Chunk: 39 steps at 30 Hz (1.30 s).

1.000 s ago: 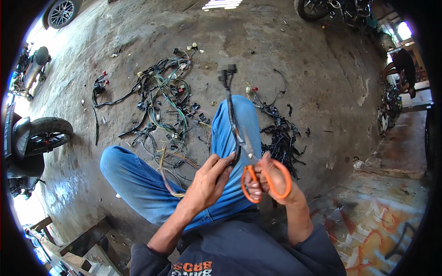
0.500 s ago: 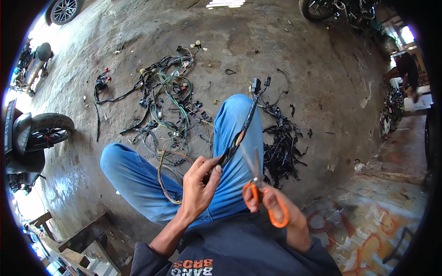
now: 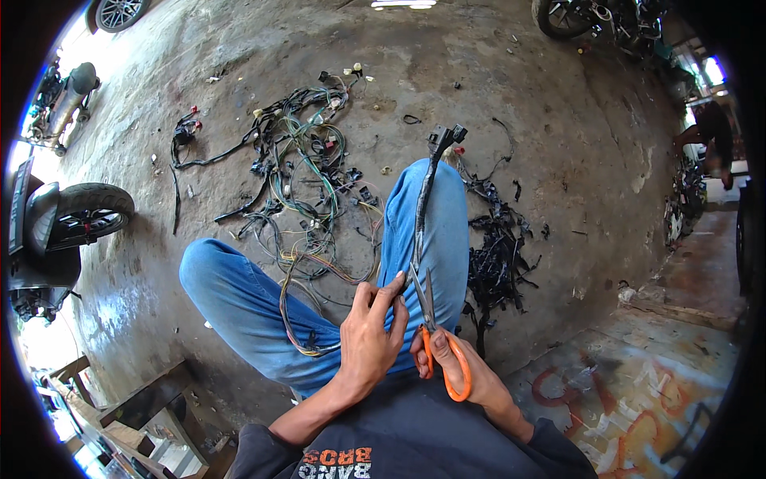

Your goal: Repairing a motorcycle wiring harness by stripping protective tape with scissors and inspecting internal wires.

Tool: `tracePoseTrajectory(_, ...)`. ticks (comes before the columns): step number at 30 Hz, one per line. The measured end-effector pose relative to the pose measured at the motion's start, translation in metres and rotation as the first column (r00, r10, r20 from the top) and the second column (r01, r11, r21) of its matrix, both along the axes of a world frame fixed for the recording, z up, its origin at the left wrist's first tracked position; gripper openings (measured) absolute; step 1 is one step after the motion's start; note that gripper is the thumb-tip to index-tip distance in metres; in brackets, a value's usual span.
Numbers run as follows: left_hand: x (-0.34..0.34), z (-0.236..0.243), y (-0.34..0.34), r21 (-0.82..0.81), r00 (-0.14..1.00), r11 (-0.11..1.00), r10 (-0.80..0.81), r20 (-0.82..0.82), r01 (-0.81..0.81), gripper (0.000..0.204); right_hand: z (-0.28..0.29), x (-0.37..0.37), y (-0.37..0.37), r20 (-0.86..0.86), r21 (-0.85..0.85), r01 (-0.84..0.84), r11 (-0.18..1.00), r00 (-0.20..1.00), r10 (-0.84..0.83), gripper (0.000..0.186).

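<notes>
My left hand (image 3: pixel 373 331) is closed around the near end of a black-wrapped wire harness (image 3: pixel 422 206), which stretches up along my right thigh. Black connectors (image 3: pixel 447 137) sit at its far end. Orange-handled scissors (image 3: pixel 450 369) are in my right hand (image 3: pixel 471 375), with thumb and fingers in the loops. Their blades are parted, and one lies against the harness just beyond my left fingertips. From under my left hand a bundle of coloured wires (image 3: pixel 285 307) loops over my left thigh toward the floor. More of the harness (image 3: pixel 325 184) lies there in a tangle with small connectors.
A heap of cut black tape strips (image 3: pixel 495 267) lies right of my knee. A motorcycle wheel (image 3: pixel 96 219) stands at left, another motorcycle (image 3: pixel 594 20) at the far right. A wooden frame (image 3: pixel 144 407) is low at left. A person (image 3: pixel 712 132) is at the right edge.
The scissors have moved left and up against the harness. My left hand has shifted right, and the harness now stands more upright, with its connectors turned.
</notes>
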<state>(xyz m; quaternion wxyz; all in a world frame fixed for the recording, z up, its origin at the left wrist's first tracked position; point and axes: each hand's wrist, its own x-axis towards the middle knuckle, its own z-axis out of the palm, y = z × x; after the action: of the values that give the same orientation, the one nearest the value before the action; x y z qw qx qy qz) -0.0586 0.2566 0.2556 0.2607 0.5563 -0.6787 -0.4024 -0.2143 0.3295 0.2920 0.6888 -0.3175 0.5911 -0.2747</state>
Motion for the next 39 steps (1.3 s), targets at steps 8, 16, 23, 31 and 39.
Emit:
tracePoseTrajectory(8,-0.012,-0.002,-0.021,0.042,0.988,0.99,-0.138,0.068,0.136,0.02,-0.007,-0.01,0.007,0.011,0.016,0.029,0.999,1.0,-0.03,0.06)
tracePoseTrajectory(16,-0.013,-0.011,-0.041,0.015,0.967,0.968,-0.25,-0.041,0.251,0.016,-0.007,-0.017,-0.005,-0.021,-0.031,0.062,0.998,0.998,-0.063,0.059)
tracePoseTrajectory(23,0.002,-0.002,-0.055,0.54,0.945,0.806,-0.067,-0.32,0.24,0.019,-0.026,0.002,-0.044,-0.222,-0.329,0.339,0.881,0.879,-0.421,0.031)
tracePoseTrajectory(31,0.023,0.002,-0.075,0.243,0.912,0.919,-0.216,-0.35,0.311,0.024,-0.027,0.038,-0.054,-0.211,-0.441,0.274,0.855,0.894,-0.396,0.04)
tracePoseTrajectory(39,0.032,0.001,-0.071,0.454,0.843,0.845,0.007,-0.538,0.282,0.011,-0.041,0.055,-0.051,-0.042,-0.514,0.437,0.738,0.847,-0.53,0.031)
